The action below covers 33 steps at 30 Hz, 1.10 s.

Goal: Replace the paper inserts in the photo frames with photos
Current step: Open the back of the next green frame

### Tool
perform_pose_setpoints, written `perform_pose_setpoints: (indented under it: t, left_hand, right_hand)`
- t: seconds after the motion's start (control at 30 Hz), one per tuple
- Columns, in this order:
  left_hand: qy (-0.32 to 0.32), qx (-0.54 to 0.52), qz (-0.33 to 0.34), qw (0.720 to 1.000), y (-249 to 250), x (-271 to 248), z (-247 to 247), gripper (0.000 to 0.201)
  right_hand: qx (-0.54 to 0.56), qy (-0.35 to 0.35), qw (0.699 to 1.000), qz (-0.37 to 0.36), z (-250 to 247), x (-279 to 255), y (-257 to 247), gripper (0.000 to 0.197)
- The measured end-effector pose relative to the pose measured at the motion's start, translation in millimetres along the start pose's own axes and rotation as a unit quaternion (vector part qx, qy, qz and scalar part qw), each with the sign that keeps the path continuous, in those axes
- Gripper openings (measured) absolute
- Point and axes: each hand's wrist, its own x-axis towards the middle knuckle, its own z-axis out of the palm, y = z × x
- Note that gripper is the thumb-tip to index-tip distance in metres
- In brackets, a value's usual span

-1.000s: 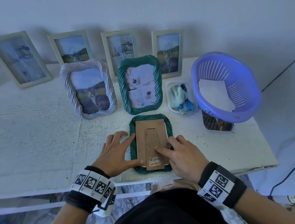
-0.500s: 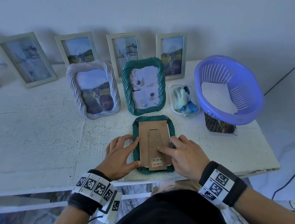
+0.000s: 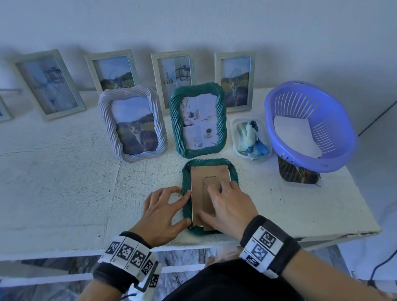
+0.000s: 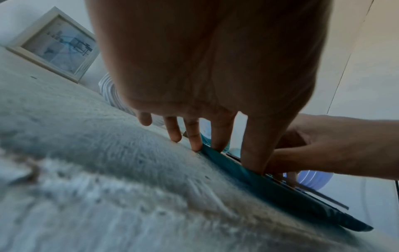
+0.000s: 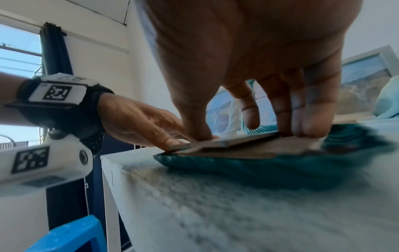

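A dark green twisted frame (image 3: 208, 161) lies face down near the table's front edge, its brown backing board (image 3: 208, 174) facing up. My left hand (image 3: 175, 208) rests at the frame's left rim, thumb and fingers spread and touching the edge. My right hand (image 3: 220, 198) lies on the backing board, fingers and thumb pressing down on it. In the left wrist view the fingertips (image 4: 195, 145) touch the green rim (image 4: 280, 191). The right wrist view shows the fingers (image 5: 311, 119) flat on the board (image 5: 248, 148). What is inside the frame is hidden.
Behind stand a green frame (image 3: 199, 119) with a paper insert and a white twisted frame (image 3: 133, 123) with a cat photo. To the right are a purple basket (image 3: 312, 98) holding white paper, a photo (image 3: 297, 174) under it, and a small container (image 3: 250, 138). Pale frames (image 3: 174, 74) line the wall.
My right hand has slid further up the backing board and now covers its lower part and the barcode label. The left hand has stayed at the frame's left rim.
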Motion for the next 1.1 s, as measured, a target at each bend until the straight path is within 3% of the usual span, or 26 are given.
perform_pose_setpoints:
  t: [0.23,0.37,0.47,0.57,0.63,0.7,0.77,0.83,0.93,1.1]
  left_hand:
    - [-0.003,0.035,0.001,0.999,-0.7,-0.5,-1.2,0.078]
    - [-0.006,0.032,-0.003,0.999,1.3,0.1,-3.0,0.079]
    - [-0.019,0.042,-0.012,0.999,0.8,-0.8,-1.8,0.081]
    - [-0.012,0.027,-0.011,1.000,0.6,-0.8,-0.8,0.080]
    - [-0.009,0.022,-0.010,1.000,0.9,-1.0,-0.6,0.081]
    - [-0.008,0.022,-0.010,1.000,0.8,-2.3,-0.2,0.081]
    - [-0.004,0.015,-0.009,1.000,0.1,-3.8,0.4,0.081]
    - [0.004,0.002,-0.006,1.000,-1.2,-5.4,0.5,0.080]
    - [0.009,-0.004,-0.005,1.000,-2.2,-6.7,0.1,0.080]
    - [0.003,-0.006,-0.007,1.000,-2.2,-7.3,-2.4,0.082]
  right_hand:
    - [0.109,0.027,0.991,0.068,-15.6,4.2,-5.4,0.040]
    - [0.231,0.006,0.966,0.112,-30.2,0.1,12.5,0.028]
    - [0.378,0.006,0.912,0.159,-36.7,-10.8,33.3,0.019]
    - [0.539,0.034,0.816,0.205,-50.3,-26.1,50.5,0.022]
    - [0.571,0.039,0.794,0.204,-59.2,-36.8,63.2,0.024]
    - [0.511,0.038,0.838,0.188,-63.5,-45.3,75.8,0.025]
    - [0.371,0.030,0.911,0.179,-62.1,-51.1,88.1,0.024]
    - [0.246,0.024,0.955,0.162,-57.4,-51.8,92.2,0.026]
    - [0.154,0.005,0.977,0.146,-43.7,-45.0,85.5,0.028]
    - [0.078,-0.030,0.985,0.154,-16.8,-32.8,70.7,0.030]
